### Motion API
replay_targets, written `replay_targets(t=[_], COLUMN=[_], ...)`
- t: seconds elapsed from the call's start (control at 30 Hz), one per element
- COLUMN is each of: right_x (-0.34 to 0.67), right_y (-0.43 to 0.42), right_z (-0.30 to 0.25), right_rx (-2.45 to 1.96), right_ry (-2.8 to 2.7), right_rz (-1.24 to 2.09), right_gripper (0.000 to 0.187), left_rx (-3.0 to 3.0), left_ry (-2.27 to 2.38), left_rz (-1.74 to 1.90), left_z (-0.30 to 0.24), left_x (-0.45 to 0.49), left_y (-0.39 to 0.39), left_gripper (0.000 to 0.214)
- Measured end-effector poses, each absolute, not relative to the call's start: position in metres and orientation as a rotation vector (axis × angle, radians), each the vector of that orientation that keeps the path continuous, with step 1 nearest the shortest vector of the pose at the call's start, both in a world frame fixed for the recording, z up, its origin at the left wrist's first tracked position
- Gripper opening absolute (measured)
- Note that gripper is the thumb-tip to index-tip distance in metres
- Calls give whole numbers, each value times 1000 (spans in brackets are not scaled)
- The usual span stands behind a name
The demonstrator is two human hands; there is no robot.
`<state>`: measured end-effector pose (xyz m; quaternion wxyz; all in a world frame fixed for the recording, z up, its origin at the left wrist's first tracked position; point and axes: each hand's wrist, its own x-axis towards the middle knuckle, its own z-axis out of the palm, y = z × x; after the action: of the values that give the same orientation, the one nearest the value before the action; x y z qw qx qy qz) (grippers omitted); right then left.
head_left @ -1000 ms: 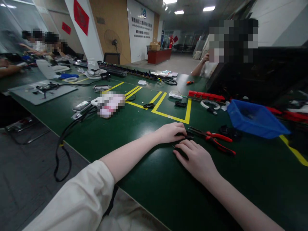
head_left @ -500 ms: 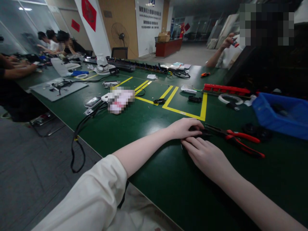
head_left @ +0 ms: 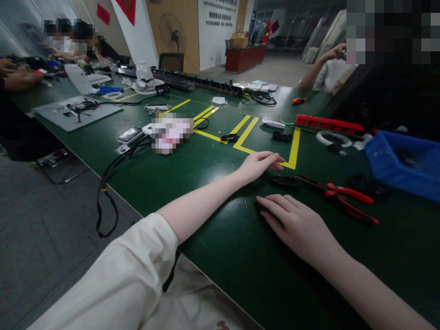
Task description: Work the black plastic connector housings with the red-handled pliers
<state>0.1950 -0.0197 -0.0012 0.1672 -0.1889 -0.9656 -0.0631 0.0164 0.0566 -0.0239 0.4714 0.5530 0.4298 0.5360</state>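
My left hand hovers by the yellow tape with its fingers stretched out and nothing seen in them. My right hand is low over the green table, thumb and fingers apart, holding nothing. Just left of its fingertips lies a thin metal pin. Beyond the right hand lies a small black part, touched by neither hand. Pliers with red handles rest to the right, their jaws pointing at that part.
A blue bin stands at the right, with dark round parts beside it. Behind are a red strip, a white ring and a black clip. A cable hangs over the left edge. Other people sit around the table.
My hands have come apart from the black part, which now lies uncovered on the table. The left hand has moved up and left; the pin is in plain view. The camera has tilted slightly down.
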Motion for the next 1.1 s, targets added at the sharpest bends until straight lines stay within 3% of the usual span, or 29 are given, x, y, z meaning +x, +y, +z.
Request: replay_targets(t=[0.23, 0.53, 0.77, 0.93, 1.0, 1.1], right_x=[162, 157, 152, 163, 173, 195], right_y=[-25, -11, -3, -2, 2, 17], right_z=[3, 3, 3, 5, 9, 15], right_rx=[-538, -381, -544, -593, -582, -601], right_ry=[-2794, -2753, -2717, -2595, -2532, -2469], right_rz=[26, 228, 722, 1010, 1057, 983], right_gripper=[18, 24, 13, 15, 16, 15], left_rx=[1429, 1737, 1877, 2045, 2090, 2058], left_ry=[1122, 1095, 1048, 1057, 1073, 1041], left_rz=[1301, 1020, 1003, 885, 851, 863], left_z=[-21, -10, -8, -6, -7, -9], left_x=[16, 12, 7, 5, 5, 6], left_y=[48, 44, 44, 38, 37, 39], left_gripper=[27, 19, 16, 23, 28, 20])
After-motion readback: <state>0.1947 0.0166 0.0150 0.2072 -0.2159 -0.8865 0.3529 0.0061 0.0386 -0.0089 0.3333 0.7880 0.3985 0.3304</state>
